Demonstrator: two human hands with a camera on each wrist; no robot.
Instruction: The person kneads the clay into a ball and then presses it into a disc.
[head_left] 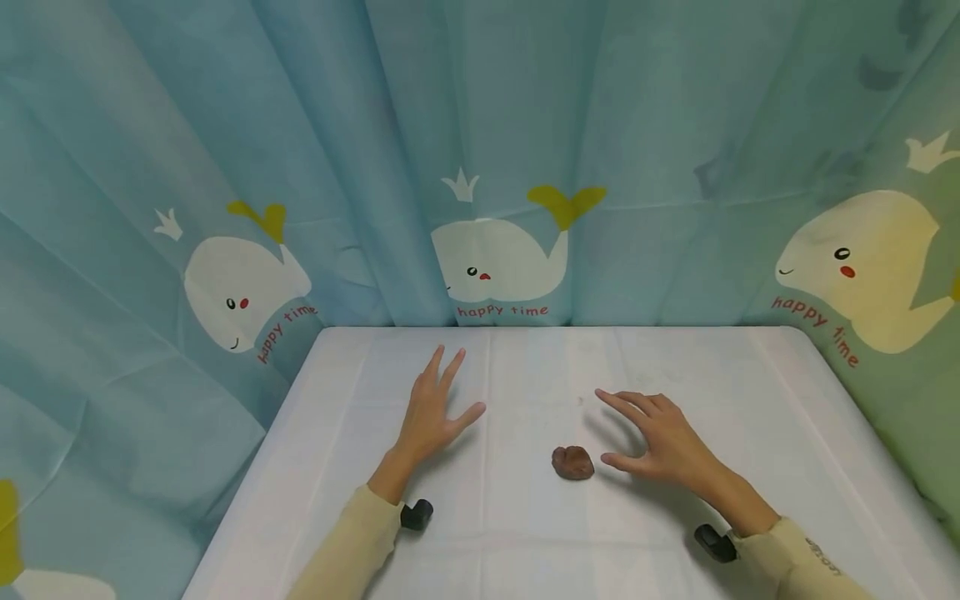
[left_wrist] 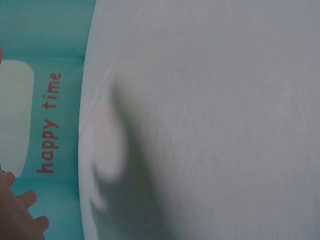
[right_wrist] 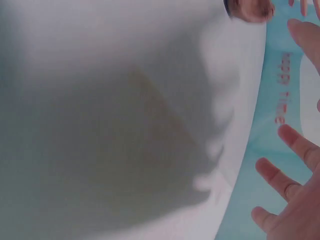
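Observation:
A small brown lump (head_left: 573, 462), rounded and with a creased, uneven surface, lies on the white table between the two hands. Its lower part shows as a brown shape (right_wrist: 255, 10) at the top of the right wrist view. To its right is my right hand (head_left: 660, 437), fingers spread and slightly bent, the thumb tip close beside the lump and nothing held. My left hand (head_left: 430, 417) is farther off on the left, fingers and thumb spread apart, also holding nothing. Only some of its fingers (left_wrist: 25, 199) show in the left wrist view.
The white table (head_left: 480, 550) has rounded far corners. Behind and along both sides of it hangs a blue-green curtain (head_left: 660, 108) printed with whales and "happy time". A small black device (head_left: 416, 515) sits at the left wrist and another black device (head_left: 715, 543) at the right.

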